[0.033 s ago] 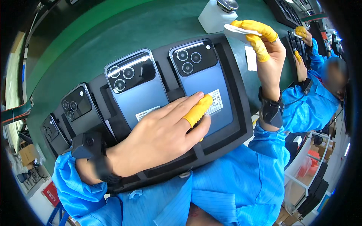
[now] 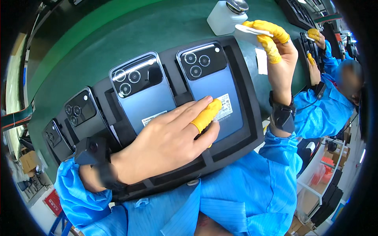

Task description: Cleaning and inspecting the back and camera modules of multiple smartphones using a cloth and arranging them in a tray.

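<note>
My left hand (image 2: 169, 135) reaches across a black foam tray (image 2: 252, 129) with its fingers stretched out. A yellow finger cot covers its index finger, which touches the white label on the blue phone (image 2: 220, 84) at the right. Beneath that hand the neighbouring blue phone (image 2: 143, 100) is partly hidden. Raised beyond the tray's far right corner, my right hand (image 2: 281, 51) wears yellow finger cots. It pinches a folded white wiping cloth (image 2: 254, 30) between thumb and fingers. Two darker phones, a dark phone (image 2: 84, 112) and another phone (image 2: 55, 135), sit further left, camera side up.
A white pump bottle (image 2: 224, 19) with a metal top stands on the green table (image 2: 177, 27) behind the tray. A white paper slip (image 2: 261, 61) lies beside my right wrist. At the right sits another person in a blue sleeve (image 2: 321, 114), with yellow finger cots.
</note>
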Tool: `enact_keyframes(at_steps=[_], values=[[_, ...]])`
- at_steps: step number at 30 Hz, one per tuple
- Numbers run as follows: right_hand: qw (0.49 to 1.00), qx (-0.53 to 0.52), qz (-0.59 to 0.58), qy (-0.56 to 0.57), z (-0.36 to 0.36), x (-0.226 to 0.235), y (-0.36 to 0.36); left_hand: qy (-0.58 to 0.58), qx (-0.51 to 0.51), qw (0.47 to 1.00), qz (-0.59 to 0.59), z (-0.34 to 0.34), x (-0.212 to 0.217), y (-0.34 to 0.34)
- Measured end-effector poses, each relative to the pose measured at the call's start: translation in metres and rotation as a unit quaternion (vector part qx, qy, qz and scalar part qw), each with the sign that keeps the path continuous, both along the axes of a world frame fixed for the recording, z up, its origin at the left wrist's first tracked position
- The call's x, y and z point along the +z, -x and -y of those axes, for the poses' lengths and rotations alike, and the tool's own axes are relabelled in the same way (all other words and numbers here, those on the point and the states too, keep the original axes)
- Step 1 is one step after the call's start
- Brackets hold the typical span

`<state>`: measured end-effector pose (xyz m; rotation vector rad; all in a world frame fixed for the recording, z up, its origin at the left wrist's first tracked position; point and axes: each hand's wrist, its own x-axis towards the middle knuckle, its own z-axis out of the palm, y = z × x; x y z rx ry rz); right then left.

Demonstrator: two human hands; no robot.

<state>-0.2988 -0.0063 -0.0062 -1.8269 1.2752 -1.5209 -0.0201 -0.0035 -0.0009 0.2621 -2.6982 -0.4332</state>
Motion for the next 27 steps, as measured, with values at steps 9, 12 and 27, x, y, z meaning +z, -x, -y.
enact_keyframes(at_steps=[9, 12, 27], values=[[0.993, -0.008, 0.120, 0.007, 0.011, -0.020, -0.006, -0.244, 0.106, 0.955, 0.133, -0.009, 0.031, -0.012], [0.997, -0.009, 0.078, 0.014, 0.004, -0.009, -0.012, -0.212, 0.099, 0.963, 0.133, -0.008, 0.033, -0.012], [0.937, 0.199, -0.259, 0.122, 0.015, 0.002, -0.059, -0.040, -0.030, 0.998, 0.041, -0.010, 0.008, -0.003]])
